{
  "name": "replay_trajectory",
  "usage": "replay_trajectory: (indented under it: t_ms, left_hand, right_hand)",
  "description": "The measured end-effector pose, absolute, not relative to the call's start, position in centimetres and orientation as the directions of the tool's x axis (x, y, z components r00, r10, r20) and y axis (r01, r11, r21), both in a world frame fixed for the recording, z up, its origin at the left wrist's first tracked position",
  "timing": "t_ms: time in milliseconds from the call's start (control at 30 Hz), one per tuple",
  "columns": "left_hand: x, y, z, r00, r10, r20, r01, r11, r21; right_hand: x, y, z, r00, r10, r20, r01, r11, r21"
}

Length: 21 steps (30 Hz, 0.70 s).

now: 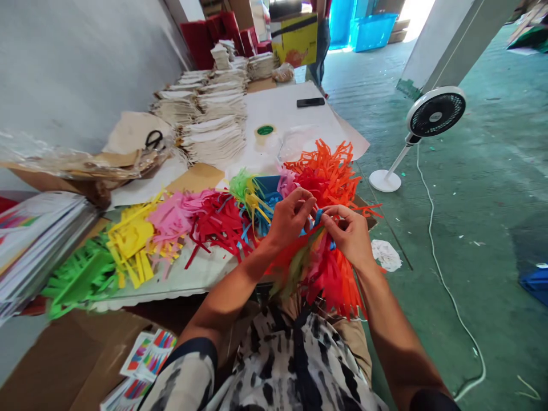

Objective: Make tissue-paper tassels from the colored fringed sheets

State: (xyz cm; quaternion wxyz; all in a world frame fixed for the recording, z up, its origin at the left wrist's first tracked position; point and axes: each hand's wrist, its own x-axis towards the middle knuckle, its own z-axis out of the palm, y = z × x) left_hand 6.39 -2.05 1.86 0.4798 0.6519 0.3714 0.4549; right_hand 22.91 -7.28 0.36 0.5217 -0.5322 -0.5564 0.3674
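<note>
Blue paper piece [319,216] is held in the head view, out in front of the body, over the near edge of the table [278,108]. It is pinched by the right hand [349,231], whose grip is closed on it with thumb and finger. The left hand [295,216] is held just beside it, and its grip is closed too, with the fingertips pressed together; what is caught between them is too small to be told. Below the hands, a bunch of red strips [336,279] is seen hanging down over the lap.

Past the hands, a big heap of orange strips [327,168] is piled up. To the left, heaps are laid in a row along the table's edge: dark red strips [220,220], pink strips [175,214], yellow strips [132,242] and, at the end, green strips [85,274].

Farther back, a roll of tape [265,131] and a black phone [310,103] are set on the white top. Tall rows of white stacks [218,137] are lined up near the wall, and black scissors [154,139] are left nearby. On the floor to the right, a white fan [435,116] is stood.
</note>
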Motion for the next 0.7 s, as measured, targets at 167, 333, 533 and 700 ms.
replay_trajectory:
  t_ms: [167,333,533,700]
  left_hand:
    - [6.8,-3.0,2.4,0.301,0.902,0.31,0.34,-0.406,0.848]
    - [6.7,-4.1,2.6,0.329,0.884,0.332,0.413,-0.45,0.792]
    - [4.5,-6.4,2.3,0.67,0.709,0.221,0.533,-0.667,0.521]
    - [1.7,-5.8,2.8,0.654,0.756,-0.009,0.671,-0.574,0.47]
  right_hand:
    - [22.7,-7.2,0.7,0.162,0.954,0.251,0.214,0.214,-0.953]
    - [23.3,-7.4,0.3,0.17,0.945,0.28,0.188,0.248,-0.95]
    - [24.5,-7.7,-0.4,0.242,0.926,0.291,-0.015,0.303,-0.953]
    - [24.6,-7.4,-0.8,0.255,0.925,0.282,-0.017,0.295,-0.955]
